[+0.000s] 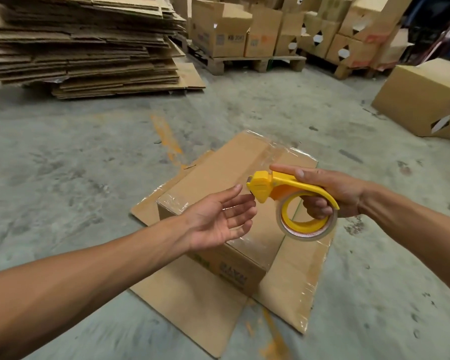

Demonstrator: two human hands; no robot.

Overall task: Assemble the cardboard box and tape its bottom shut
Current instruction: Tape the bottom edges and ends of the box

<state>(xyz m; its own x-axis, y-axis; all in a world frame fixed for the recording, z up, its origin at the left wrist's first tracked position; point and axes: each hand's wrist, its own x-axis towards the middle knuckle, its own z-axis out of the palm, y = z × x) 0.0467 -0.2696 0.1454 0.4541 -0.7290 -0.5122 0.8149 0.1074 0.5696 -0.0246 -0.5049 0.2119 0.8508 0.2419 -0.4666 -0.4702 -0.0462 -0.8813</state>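
A cardboard box (218,178) sits upside down on the concrete floor (63,152), its bottom facing up and its loose flaps splayed flat around it. Clear tape already shines along the centre seam and over both ends. Above the box, the person's right hand (330,193) grips a yellow tape dispenser (283,193), fingers curled through the roll. The left hand (218,219) hovers open, palm up, fingertips just beside the dispenser's cutting head and touching nothing. It seems to be reaching for the loose tape end. To do that well, pinch the end cleanly, keep it off the blade, then press it flat over the box's edge before pulling. Beyond the box lie a stack of flattened cartons (83,45) and pallets of boxes (244,29).
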